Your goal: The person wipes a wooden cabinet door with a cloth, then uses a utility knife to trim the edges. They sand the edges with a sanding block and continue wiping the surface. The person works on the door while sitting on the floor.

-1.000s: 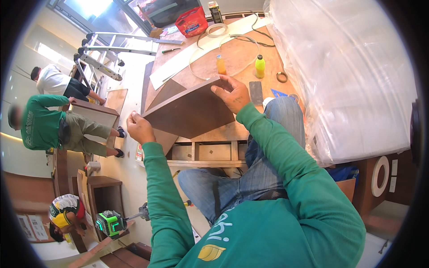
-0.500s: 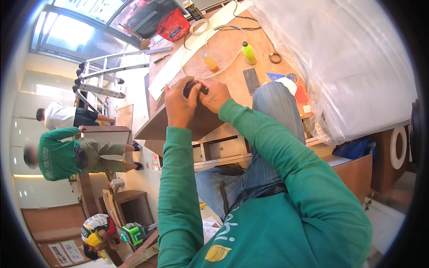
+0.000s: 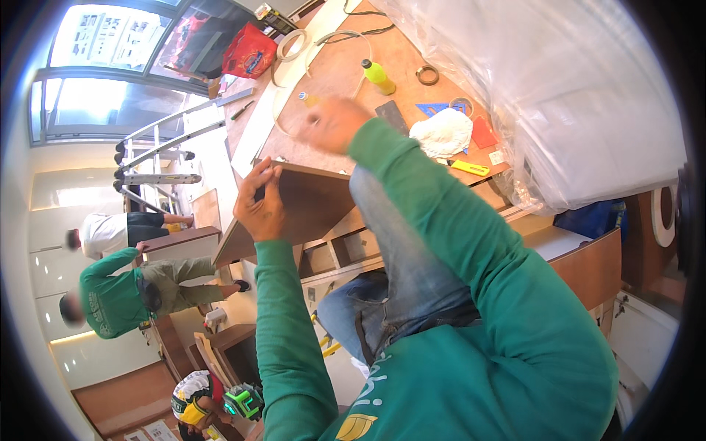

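Observation:
My left hand [image 3: 259, 203] is at the far left corner of a brown panel [image 3: 315, 197], its thumb and fingertips pinched together; whatever they grip is hidden. Tilted, the panel lies between my knee and the workbench [image 3: 342, 70]. My right hand [image 3: 334, 126] hangs above the bench beyond the panel, smeared by motion, so its fingers do not read. Close behind it stands a small bottle of amber liquid [image 3: 306, 98], partly covered. A yellow-green bottle [image 3: 379, 79] and a dark flat block [image 3: 391, 116] are just to its right.
On the bench are a white cloth [image 3: 443, 133], a yellow utility knife [image 3: 468, 168], a blue set square [image 3: 429, 109], a tape roll [image 3: 427, 76] and a red bag [image 3: 248, 53]. Plastic sheeting [image 3: 544, 95] covers the right side. A ladder [image 3: 158, 178] and several people are at left.
My hands have parted. The right has swung away, and the left has come down beside the panel's corner. The dark object between them no longer shows. My view has shifted, uncovering the cloth and knife.

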Demonstrator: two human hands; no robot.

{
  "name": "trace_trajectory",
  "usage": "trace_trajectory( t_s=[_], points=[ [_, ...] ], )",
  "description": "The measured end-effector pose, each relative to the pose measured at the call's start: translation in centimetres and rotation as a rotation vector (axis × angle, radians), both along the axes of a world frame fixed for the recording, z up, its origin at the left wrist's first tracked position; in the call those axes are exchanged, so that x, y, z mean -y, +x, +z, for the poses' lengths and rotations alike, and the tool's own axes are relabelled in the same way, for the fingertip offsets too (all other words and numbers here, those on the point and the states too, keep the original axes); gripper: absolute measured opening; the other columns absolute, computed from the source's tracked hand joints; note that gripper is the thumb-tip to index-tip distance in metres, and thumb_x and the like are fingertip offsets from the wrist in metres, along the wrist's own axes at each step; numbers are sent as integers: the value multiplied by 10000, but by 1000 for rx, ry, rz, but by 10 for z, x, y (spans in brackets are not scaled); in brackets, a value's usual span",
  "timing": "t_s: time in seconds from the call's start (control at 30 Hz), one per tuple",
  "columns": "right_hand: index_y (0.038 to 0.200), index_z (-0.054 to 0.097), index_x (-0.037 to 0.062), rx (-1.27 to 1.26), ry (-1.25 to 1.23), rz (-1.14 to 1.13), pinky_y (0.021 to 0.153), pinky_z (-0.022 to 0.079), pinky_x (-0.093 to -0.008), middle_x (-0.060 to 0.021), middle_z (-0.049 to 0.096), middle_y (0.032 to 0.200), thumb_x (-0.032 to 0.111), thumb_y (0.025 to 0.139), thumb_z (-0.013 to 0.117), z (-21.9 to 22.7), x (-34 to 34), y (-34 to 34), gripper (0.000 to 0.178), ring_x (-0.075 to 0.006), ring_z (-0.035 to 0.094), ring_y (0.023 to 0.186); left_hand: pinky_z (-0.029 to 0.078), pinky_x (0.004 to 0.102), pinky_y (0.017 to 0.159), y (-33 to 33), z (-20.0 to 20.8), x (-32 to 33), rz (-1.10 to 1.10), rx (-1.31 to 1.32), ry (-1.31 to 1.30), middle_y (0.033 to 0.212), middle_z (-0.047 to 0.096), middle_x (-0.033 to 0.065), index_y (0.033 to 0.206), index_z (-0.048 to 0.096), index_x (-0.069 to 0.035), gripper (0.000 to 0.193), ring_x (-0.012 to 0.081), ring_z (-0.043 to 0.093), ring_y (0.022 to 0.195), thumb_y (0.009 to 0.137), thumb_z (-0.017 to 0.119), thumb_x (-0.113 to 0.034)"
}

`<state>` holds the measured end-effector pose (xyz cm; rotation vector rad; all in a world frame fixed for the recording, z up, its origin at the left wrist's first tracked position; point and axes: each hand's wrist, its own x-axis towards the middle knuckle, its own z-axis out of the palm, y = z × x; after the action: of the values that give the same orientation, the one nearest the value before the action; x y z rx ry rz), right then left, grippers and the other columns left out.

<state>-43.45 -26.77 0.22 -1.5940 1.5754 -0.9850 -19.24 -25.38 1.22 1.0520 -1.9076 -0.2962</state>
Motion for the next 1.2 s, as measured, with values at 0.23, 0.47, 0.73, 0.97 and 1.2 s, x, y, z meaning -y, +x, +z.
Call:
trace_trajectory(
  t_s=[0.23, 0.47, 0.73, 0.97, 1.2],
  points=[
    [1252, 712, -7, -310, 357, -432, 957, 577, -493, -237, 777, 1117, 492, 928, 750, -234, 33, -138, 597, -393, 748, 1089, 604, 384, 953, -14, 7, 2, 81, 115, -48, 1225, 800, 164, 1070, 772, -36, 167, 280, 778, 1080, 937, 847, -105],
    [1508, 434, -9, -275, 494, -244, 1122, 514, -501, -304, 610, 1404, 380, 858, 873, -336, 58, -69, 875, -462, 599, 1332, 598, 381, 962, 0, 1, 31, 108, 172, 15, 1263, 790, 171, 1126, 763, -17, 219, 293, 771, 1110, 940, 845, -98],
    [1587, 307, -19, -450, 647, -374, 1107, 535, -495, -252, 525, 1494, 424, 792, 948, -352, 89, -54, 1113, -414, 531, 1412, 569, 352, 1008, 0, -10, 40, 107, 46, 28, 1218, 712, 137, 1052, 689, -35, 237, 234, 718, 1109, 919, 878, -86],
    [1631, 249, -32, -568, 628, -247, 1106, 522, -511, -242, 455, 1530, 453, 768, 948, -353, 106, -48, 1212, -404, 522, 1399, 611, 364, 891, -12, 24, 32, 170, 266, 72, 1337, 699, 150, 1225, 755, -47, 339, 254, 749, 1014, 920, 870, -142],
    [1660, 218, -59, -598, 624, -233, 1146, 472, -502, -282, 475, 1501, 441, 781, 877, -340, 97, -13, 1207, -438, 473, 1424, 551, 523, 1042, 6, 33, 10, 223, 429, 75, 1083, 804, 65, 1170, 816, -116, 343, 253, 758, 1011, 870, 899, -261]
  ],
)
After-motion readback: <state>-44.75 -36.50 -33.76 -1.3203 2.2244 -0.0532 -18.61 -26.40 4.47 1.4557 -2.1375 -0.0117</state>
